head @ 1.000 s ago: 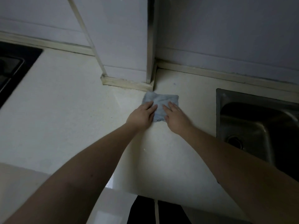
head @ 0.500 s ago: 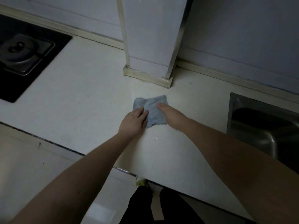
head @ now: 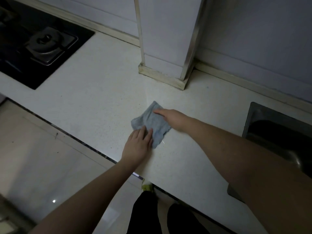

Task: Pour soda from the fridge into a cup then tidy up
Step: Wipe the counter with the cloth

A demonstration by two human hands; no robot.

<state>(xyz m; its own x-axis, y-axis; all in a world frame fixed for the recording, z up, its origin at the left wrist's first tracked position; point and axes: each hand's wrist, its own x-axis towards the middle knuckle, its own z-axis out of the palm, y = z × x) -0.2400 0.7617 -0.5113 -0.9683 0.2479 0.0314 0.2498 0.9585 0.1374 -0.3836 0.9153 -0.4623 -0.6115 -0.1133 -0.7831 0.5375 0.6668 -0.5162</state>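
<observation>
A pale table [head: 87, 102] carries a black hob [head: 33, 46] at its far left corner and a steel sink [head: 276, 132] at its right edge. A blue cloth [head: 150, 122] lies flat near the front edge. The left hand [head: 137, 146] and right hand [head: 173, 118] press it, each grip spread flat.

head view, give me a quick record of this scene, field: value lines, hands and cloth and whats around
cloth: blue-grey cloth, flat on the counter
left hand: left hand with straight fingers on the cloth's near-left edge
right hand: right hand with fingers flat on the cloth's far-right part
surface: pale countertop
left of cloth: black gas stove set into the counter
right of cloth: metal sink
behind cloth: white column meeting the counter
soda, cup: not in view
</observation>
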